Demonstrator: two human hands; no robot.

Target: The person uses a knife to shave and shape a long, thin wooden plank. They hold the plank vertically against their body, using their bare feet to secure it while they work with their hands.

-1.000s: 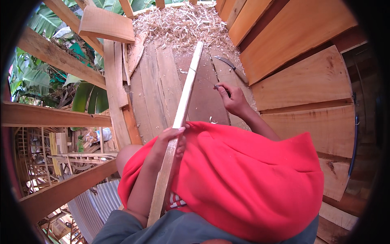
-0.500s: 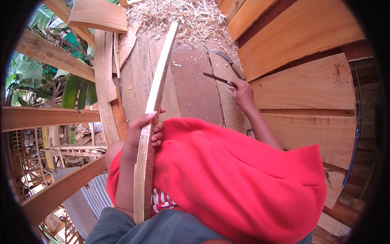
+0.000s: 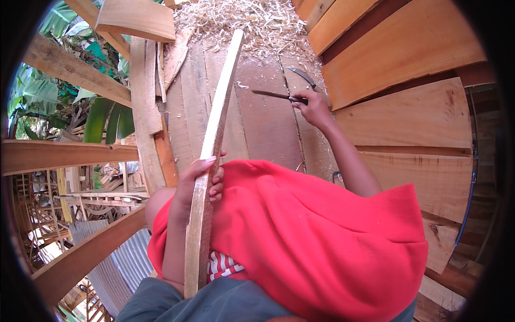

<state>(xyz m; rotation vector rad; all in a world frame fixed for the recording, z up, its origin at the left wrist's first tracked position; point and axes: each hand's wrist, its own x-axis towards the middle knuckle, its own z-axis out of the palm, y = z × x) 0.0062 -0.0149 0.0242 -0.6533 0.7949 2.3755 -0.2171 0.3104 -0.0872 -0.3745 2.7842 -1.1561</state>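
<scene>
My left hand (image 3: 186,181) is wrapped round a long pale wooden stick (image 3: 221,102). The stick stands tilted along my left side, its lower end by my lap and its narrow upper end pointing away over the floor. A dark, thin-bladed knife (image 3: 272,94) is gripped in my right hand (image 3: 314,109), the blade pointing left toward the stick but apart from it. Just beyond that hand, a second knife with a curved blade (image 3: 303,76) lies on the floor, its handle mostly hidden behind my fingers.
Curly wood shavings (image 3: 252,24) are heaped at the far end of the plank floor (image 3: 263,129). A board wall (image 3: 407,121) closes off the right side. At left are loose boards (image 3: 140,102), a wood block (image 3: 137,20) and open rails (image 3: 70,151).
My right hand has shifted slightly left and turned the knife, so its blade now lies more level and closer to the stick. The left hand keeps its hold.
</scene>
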